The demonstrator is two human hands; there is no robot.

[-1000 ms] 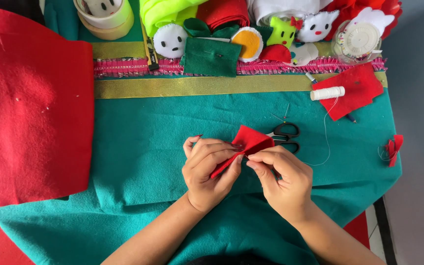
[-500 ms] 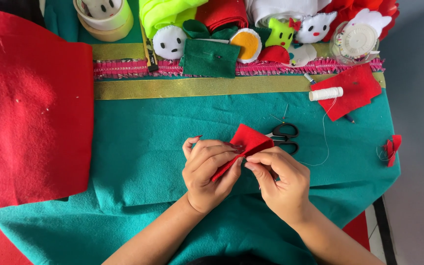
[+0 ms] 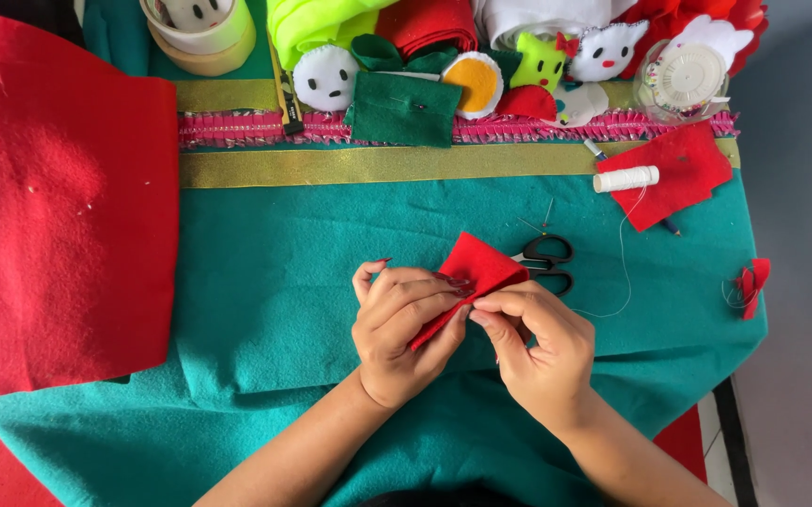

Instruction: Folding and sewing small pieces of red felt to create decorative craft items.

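Note:
My left hand [image 3: 404,330] grips a small folded piece of red felt [image 3: 472,272] over the teal felt sheet [image 3: 265,282]. My right hand [image 3: 539,345] pinches the lower edge of the same red piece, fingertips meeting the left thumb; whether a needle is between them is too small to tell. Black-handled scissors [image 3: 549,261] lie just behind the red piece. A thin white thread [image 3: 623,253] runs from near my right hand up to a white spool [image 3: 626,178].
A large red felt sheet [image 3: 49,207] covers the left. A gold ribbon [image 3: 378,165] and pink trim [image 3: 237,130] cross the back. Small felt toys [image 3: 326,77], tape rolls [image 3: 198,28], a green felt square [image 3: 404,109], a pin box [image 3: 684,77] and red scraps [image 3: 678,169] line the far edge.
Both hands stay in place on the red felt piece; only the fingers shift slightly.

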